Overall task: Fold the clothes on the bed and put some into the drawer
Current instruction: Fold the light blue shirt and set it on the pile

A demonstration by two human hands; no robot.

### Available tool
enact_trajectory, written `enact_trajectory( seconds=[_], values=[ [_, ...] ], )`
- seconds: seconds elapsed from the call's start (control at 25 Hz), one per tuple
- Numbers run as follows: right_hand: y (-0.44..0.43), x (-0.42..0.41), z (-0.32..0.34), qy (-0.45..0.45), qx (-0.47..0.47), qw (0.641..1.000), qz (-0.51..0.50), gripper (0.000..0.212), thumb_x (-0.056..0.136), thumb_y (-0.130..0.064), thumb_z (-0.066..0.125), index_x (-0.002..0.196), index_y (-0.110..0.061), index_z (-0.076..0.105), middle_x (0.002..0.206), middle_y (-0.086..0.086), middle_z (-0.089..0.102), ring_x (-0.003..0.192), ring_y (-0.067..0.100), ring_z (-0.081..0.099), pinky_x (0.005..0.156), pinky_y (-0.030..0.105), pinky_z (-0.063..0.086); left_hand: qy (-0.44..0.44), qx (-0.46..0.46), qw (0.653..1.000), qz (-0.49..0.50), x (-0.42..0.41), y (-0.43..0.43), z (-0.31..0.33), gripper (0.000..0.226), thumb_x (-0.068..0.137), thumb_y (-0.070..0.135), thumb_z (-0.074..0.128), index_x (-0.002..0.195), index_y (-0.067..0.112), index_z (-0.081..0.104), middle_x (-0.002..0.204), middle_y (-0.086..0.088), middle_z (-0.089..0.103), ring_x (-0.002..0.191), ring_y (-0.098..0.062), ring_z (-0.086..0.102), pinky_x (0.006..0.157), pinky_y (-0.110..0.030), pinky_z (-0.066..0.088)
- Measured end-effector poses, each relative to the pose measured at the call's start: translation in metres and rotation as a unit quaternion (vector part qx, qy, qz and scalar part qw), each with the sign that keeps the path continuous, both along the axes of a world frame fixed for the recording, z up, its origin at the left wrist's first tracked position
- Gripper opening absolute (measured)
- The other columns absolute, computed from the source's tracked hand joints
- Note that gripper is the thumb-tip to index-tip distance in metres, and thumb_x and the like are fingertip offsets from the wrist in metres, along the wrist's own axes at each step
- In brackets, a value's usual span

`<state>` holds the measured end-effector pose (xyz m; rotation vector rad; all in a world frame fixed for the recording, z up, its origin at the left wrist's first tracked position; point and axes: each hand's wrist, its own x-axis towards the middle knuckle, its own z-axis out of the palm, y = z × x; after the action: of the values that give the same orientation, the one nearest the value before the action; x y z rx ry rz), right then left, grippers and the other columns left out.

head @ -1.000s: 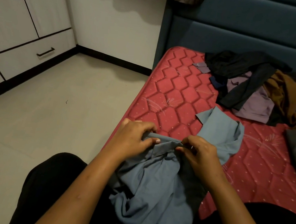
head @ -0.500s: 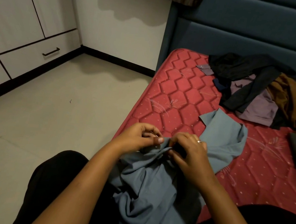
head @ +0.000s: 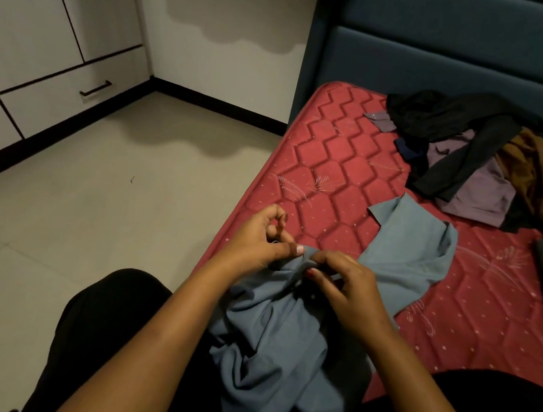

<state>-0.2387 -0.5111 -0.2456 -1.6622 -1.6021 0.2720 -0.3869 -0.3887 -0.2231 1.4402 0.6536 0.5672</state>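
Since half a second ago the left grip (head: 259, 238) has loosened on top: seen from the head camera, its index and middle fingers now curl up clear of the cloth, while its thumb presses the gathered edge of the blue-grey shirt (head: 279, 345), so I read it as grasping the shirt by a thin pinch only. The right grip (head: 346, 285) has closed in beside it and is clenched on the same bunched edge, the two almost touching. The shirt lies half on the bed (head: 337, 166) and half crumpled over the lap at the mattress edge. I judge that to be the weak point: if the left pinch slips, the hanging bulk could drag the garment down toward the floor (head: 106, 218). With both grips so close together on a wad of fabric, I also risk catching two layers and setting a crooked fold. The pile of clothes (head: 470, 156) sits well apart near the headboard, untouched. The drawer (head: 70, 99) across the floor is closed, so carrying anything there with both grips full would stall me.
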Motion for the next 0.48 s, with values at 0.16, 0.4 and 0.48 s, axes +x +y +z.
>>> enact_trajectory(
  seconds=[0.16, 0.4, 0.48],
  values=[
    [-0.001, -0.001, 0.003, 0.015, -0.008, 0.999, -0.030, 0.015, 0.088, -0.019, 0.068, 0.091, -0.032, 0.061, 0.083, -0.015, 0.060, 0.080, 0.003, 0.058, 0.067, 0.013, 0.044, 0.006, 0.030, 0.999, -0.023, 0.005, -0.004, -0.003, 0.037, 0.084, -0.014, 0.058, 0.084, 0.015, 0.036, 0.067, -0.001, 0.060, 0.054, -0.009, 0.051, 0.052, -0.023, 0.043],
    [0.000, 0.006, 0.001, -0.017, 0.011, 0.999, -0.038, 0.009, 0.083, -0.018, 0.073, 0.089, -0.015, 0.068, 0.078, -0.015, 0.061, 0.076, 0.003, 0.057, 0.066, 0.010, 0.042, -0.003, 0.019, 1.000, -0.022, 0.006, -0.003, -0.004, 0.040, 0.083, -0.016, 0.060, 0.079, 0.016, 0.036, 0.062, 0.004, 0.057, 0.058, -0.008, 0.049, 0.056, -0.022, 0.043],
    [0.000, 0.012, -0.001, -0.042, 0.019, 0.999, -0.029, 0.012, 0.081, -0.017, 0.073, 0.090, -0.011, 0.069, 0.081, -0.011, 0.062, 0.078, 0.000, 0.056, 0.070, 0.006, 0.041, -0.019, 0.002, 1.000, -0.014, 0.005, -0.001, -0.002, 0.042, 0.082, -0.015, 0.062, 0.078, 0.016, 0.034, 0.060, 0.004, 0.056, 0.057, -0.005, 0.050, 0.056, -0.016, 0.044]
  ],
)
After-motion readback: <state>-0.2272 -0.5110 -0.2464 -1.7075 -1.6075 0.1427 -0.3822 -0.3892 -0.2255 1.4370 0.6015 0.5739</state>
